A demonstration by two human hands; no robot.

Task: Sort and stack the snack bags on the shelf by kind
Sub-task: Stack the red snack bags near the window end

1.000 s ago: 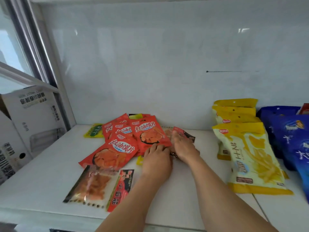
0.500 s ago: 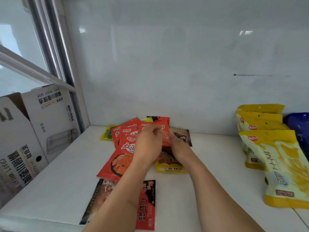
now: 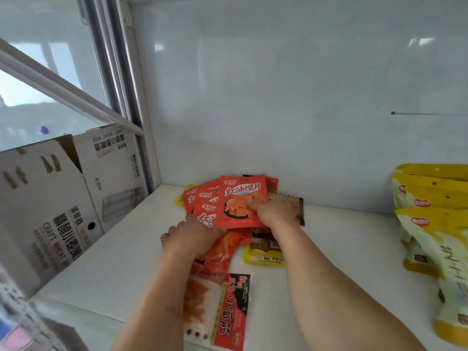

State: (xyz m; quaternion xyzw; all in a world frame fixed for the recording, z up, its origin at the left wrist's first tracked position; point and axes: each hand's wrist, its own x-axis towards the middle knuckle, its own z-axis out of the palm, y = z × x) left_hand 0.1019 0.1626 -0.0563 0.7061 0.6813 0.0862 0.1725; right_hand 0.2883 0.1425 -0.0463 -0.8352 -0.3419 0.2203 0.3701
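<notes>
Right hand (image 3: pixel 274 211) pinches the top red snack bag (image 3: pixel 243 201) above the fanned red pile on the shelf (image 3: pixel 121 262). Left hand (image 3: pixel 188 236) grips the lower red bags (image 3: pixel 205 209).

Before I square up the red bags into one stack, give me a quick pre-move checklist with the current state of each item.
1. Right hand holds the top red bag: ok.
2. Left hand steadies the fanned red bags: ok, exact grip cannot tell.
3. Red bags aligned: not ok, they are fanned out.
4. Other kinds separated: not ok, a yellow-edged bag lies under the pile.
5. Clear-window bag out of the way: ok, nearer the shelf's front edge.
6. Count of red bags: cannot tell.
</notes>
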